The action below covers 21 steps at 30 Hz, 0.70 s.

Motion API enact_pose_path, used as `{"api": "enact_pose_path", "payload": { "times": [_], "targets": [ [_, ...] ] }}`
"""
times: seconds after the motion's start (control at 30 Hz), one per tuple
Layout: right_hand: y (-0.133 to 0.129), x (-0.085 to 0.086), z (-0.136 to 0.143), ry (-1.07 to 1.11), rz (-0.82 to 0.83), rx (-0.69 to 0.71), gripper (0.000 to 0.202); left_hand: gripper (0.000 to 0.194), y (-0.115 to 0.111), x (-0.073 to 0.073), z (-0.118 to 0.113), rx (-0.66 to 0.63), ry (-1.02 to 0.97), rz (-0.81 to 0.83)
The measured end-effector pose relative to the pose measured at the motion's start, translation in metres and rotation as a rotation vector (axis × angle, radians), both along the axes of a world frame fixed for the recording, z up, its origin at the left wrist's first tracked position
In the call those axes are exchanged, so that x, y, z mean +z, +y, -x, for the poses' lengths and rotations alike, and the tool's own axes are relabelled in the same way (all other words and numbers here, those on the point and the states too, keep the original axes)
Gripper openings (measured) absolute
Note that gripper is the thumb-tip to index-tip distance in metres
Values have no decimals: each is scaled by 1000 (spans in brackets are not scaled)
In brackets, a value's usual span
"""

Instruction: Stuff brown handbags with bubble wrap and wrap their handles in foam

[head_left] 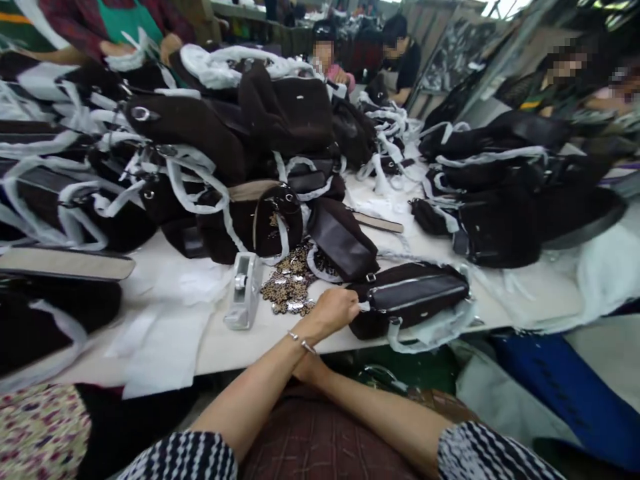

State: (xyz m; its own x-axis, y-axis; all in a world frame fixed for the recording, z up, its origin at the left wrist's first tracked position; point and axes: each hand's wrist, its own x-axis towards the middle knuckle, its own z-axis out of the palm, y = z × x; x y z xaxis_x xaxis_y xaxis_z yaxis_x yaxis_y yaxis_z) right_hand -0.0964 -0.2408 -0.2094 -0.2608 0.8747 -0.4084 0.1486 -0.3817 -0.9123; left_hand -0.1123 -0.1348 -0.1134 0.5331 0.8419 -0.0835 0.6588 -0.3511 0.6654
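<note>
My left hand (333, 310) reaches across the white table (250, 343) with its fingers closed on the near end of a small dark bag (415, 293) with a silver zip, where a white wrapping strip sticks out. The bag lies flat by the table's front edge on loose white wrapping (425, 330). My right forearm (380, 417) crosses under my left wrist, which has a thin bracelet on it. My right hand is almost wholly hidden below the table edge, and I cannot see its fingers.
A grey tape dispenser (243, 290) stands left of a heap of small metal charms (290, 287). White tissue sheets (165, 320) lie at the left. Piles of dark bags (240, 133) bound in white strips fill the table. Other people (395, 57) work at the far side.
</note>
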Motion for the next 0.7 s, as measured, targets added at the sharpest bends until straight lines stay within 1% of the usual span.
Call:
{"api": "enact_pose_path", "payload": {
  "times": [0.03, 0.1, 0.17, 0.23, 0.33, 0.43, 0.5, 0.7],
  "targets": [
    [-7, 6, -23, -3, 28, -19, 25, 21, 0, -3, 1, 5, -33, 31],
    [-20, 20, -67, 15, 80, -142, 27, 21, -1, -7, 2, 14, -97, 91],
    [-31, 37, -103, 68, 73, -333, 24, 20, -3, -10, 2, 23, -153, 135],
    [-34, 52, -124, 160, 38, -518, 23, 21, -5, -11, 2, 28, -197, 157],
    [-27, 68, -131, 311, 12, -669, 26, 22, -7, -7, 1, 26, -233, 184],
    [-11, 73, -125, 389, -13, -711, 28, 22, -8, -3, -1, 35, -231, 213],
    [-2, 72, -121, 407, -14, -725, 29, 22, -8, -1, -2, 42, -226, 227],
    [18, 62, -116, 479, 77, -812, 37, 23, -7, 0, -3, 35, -246, 233]
  ]
}}
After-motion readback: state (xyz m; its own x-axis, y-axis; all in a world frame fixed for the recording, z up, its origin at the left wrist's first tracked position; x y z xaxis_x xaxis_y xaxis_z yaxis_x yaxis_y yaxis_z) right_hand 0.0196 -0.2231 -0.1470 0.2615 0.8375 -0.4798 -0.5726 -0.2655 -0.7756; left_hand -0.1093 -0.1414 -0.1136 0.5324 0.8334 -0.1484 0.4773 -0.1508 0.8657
